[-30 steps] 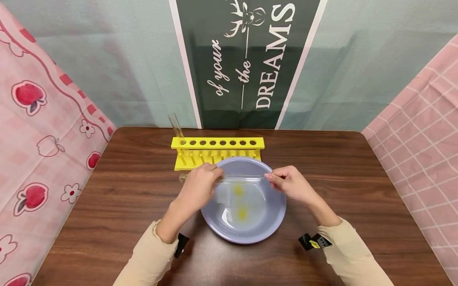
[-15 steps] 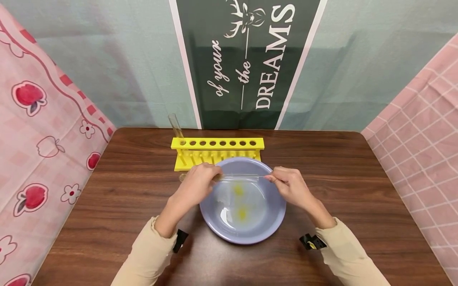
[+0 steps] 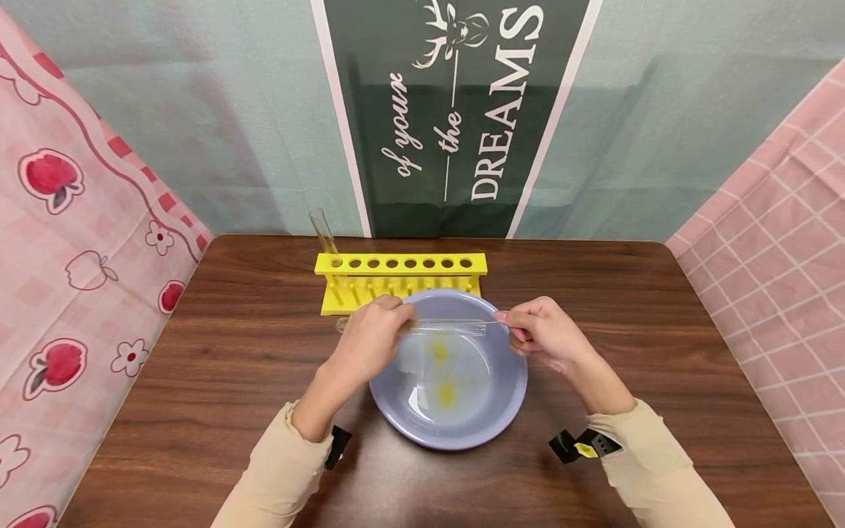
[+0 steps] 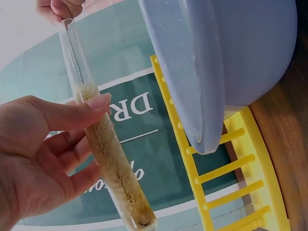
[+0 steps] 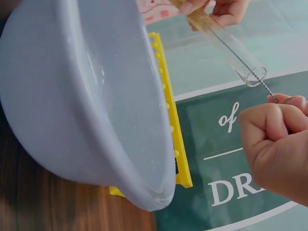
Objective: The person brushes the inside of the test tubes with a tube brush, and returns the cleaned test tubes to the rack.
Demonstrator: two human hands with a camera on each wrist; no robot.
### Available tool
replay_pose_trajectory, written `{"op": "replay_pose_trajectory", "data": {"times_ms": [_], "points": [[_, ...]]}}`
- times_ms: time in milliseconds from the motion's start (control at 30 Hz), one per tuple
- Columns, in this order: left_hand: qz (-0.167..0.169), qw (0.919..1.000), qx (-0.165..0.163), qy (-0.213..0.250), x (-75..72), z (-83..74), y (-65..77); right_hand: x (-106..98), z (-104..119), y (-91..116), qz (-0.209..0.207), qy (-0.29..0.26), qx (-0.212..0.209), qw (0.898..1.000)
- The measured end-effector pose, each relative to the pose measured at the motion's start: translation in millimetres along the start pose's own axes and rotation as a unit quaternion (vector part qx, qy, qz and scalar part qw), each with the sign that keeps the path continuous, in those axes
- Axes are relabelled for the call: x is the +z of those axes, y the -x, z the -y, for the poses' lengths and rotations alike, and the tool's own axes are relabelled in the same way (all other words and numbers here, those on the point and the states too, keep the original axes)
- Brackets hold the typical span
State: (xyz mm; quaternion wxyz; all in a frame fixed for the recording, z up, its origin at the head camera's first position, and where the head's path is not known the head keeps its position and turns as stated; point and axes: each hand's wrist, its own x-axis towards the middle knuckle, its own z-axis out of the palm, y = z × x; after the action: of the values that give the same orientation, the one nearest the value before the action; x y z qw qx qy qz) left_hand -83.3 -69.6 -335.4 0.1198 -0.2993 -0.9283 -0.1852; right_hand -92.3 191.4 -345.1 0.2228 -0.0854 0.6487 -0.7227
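My left hand grips a glass test tube that lies nearly level over the lavender basin. Tan bristles of a test tube brush fill the tube's closed end, seen in the left wrist view. The brush's twisted wire stem runs out through the tube's open mouth. My right hand pinches that stem just beyond the mouth, its fingers curled. Shallow water with two yellow patches shows in the basin.
Behind the basin stands a yellow test tube rack, partly covered by the basin's rim. Another test tube leans in the rack's leftmost hole. Everything sits on a dark wood table, with fabric hanging behind and at both sides.
My right hand has shifted slightly right and away from the tube mouth, so more wire stem shows. The left hand keeps its hold on the tube with only slight movement.
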Motion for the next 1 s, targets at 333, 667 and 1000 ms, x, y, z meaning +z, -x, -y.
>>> {"op": "replay_pose_trajectory", "data": {"times_ms": [333,667,1000], "points": [[-0.053,0.9981,0.022,-0.024,4.2,-1.0,0.7,-4,-7,-1,0.063,-0.142,0.055,0.986],[-0.010,0.9999,-0.005,0.003,3.0,2.3,4.5,-6,-12,3,-0.059,0.351,-0.087,0.930],[0.023,0.9982,-0.024,0.051,2.7,7.4,6.9,-12,-28,-3,-0.077,0.460,-0.376,0.801]]}}
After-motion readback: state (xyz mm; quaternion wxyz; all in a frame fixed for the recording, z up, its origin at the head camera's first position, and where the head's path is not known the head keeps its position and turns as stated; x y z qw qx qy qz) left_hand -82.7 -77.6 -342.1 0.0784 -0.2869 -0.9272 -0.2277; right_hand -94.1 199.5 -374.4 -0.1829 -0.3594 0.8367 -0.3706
